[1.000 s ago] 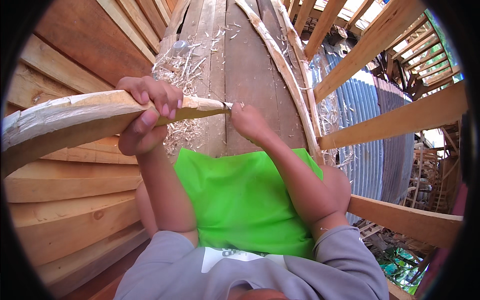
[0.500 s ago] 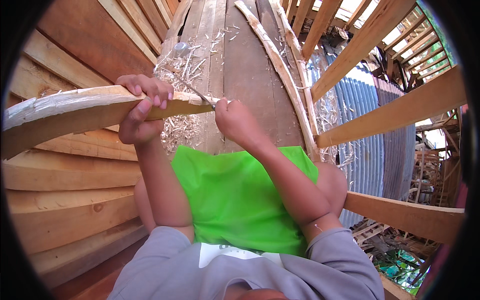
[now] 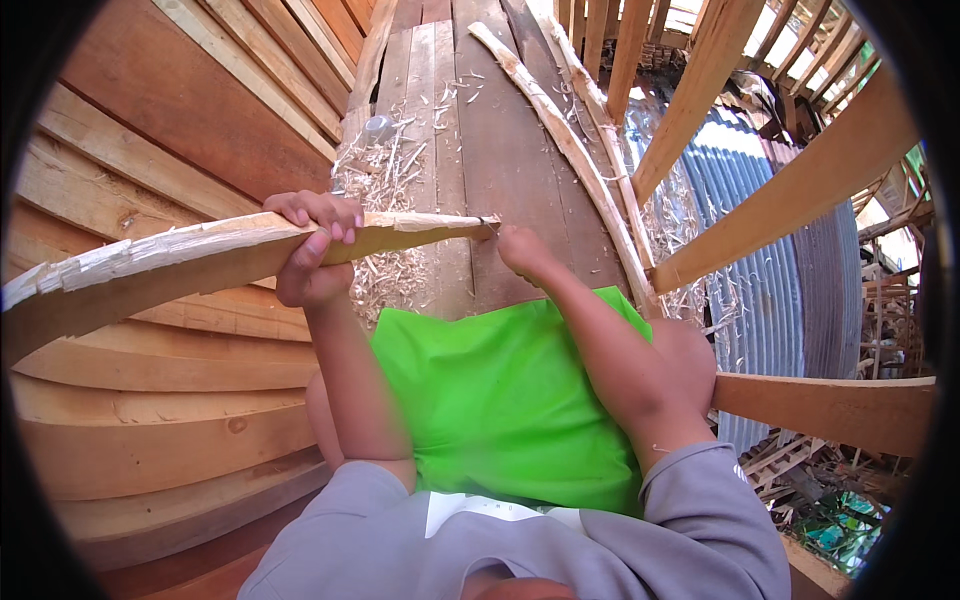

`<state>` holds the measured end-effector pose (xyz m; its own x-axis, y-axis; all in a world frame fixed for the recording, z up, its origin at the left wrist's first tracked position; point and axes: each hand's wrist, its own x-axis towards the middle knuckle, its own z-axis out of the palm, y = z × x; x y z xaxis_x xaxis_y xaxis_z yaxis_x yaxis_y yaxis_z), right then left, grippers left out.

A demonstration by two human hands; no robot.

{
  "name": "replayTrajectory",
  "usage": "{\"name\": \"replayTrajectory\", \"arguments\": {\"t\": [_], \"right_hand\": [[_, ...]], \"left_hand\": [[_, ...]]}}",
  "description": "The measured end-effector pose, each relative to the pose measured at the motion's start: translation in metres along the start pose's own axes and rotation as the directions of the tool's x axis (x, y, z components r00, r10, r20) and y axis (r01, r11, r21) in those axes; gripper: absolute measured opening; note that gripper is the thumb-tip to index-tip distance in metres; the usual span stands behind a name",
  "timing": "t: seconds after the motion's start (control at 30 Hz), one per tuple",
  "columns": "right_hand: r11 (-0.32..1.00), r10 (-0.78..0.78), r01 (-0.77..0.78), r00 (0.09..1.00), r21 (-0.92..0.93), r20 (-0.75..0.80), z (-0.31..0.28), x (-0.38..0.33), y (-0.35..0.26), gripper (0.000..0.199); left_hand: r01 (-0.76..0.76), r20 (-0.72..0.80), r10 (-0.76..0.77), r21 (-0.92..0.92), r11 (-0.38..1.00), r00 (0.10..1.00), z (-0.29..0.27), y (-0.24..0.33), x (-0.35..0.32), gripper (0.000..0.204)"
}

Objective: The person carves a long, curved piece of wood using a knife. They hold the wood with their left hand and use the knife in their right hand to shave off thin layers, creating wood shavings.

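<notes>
A long, curved piece of wood runs from the left edge to the middle, its upper side pale and rough-hewn, its lower face smooth and yellowish brown. My left hand is closed around it, thumb on the near side and fingers over the top. At the wood's narrow right end, my right hand makes a fist around what looks like a knife. Only a short dark part of its blade shows against the tip; the handle is hidden in my fingers. Green cloth covers my lap.
Wood shavings litter the plank floor ahead, beside a small clear cup. Two long peeled poles lie to the right. Stacked boards line the left; wooden rails and corrugated metal sheets stand right.
My right hand and the knife have moved right to the wood's tip, and less of the blade shows. My left hand keeps its grip. The whole view has shifted slightly.
</notes>
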<state>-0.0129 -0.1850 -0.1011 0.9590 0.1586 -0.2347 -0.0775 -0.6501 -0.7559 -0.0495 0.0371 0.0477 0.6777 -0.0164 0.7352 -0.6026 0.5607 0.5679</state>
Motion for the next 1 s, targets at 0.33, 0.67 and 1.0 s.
{"name": "replayTrajectory", "arguments": {"t": [0.33,0.67,1.0], "right_hand": [[0.984,-0.122,0.107,0.987,-0.143,-0.102,0.017,0.029,0.031,0.055],[0.971,0.044,-0.044,0.999,0.234,0.007,0.005,-0.017,-0.080,0.050],[0.981,0.047,-0.034,0.997,0.190,-0.064,0.017,0.000,-0.058,0.052]], "left_hand": [[0.023,0.063,-0.018,-0.091,0.996,0.998,0.002,-0.008,0.010,0.024],[0.021,-0.107,-0.012,0.087,0.996,0.994,-0.001,-0.002,0.008,0.025],[0.029,-0.330,0.036,0.189,0.982,0.943,0.010,-0.004,0.013,0.031]]}}
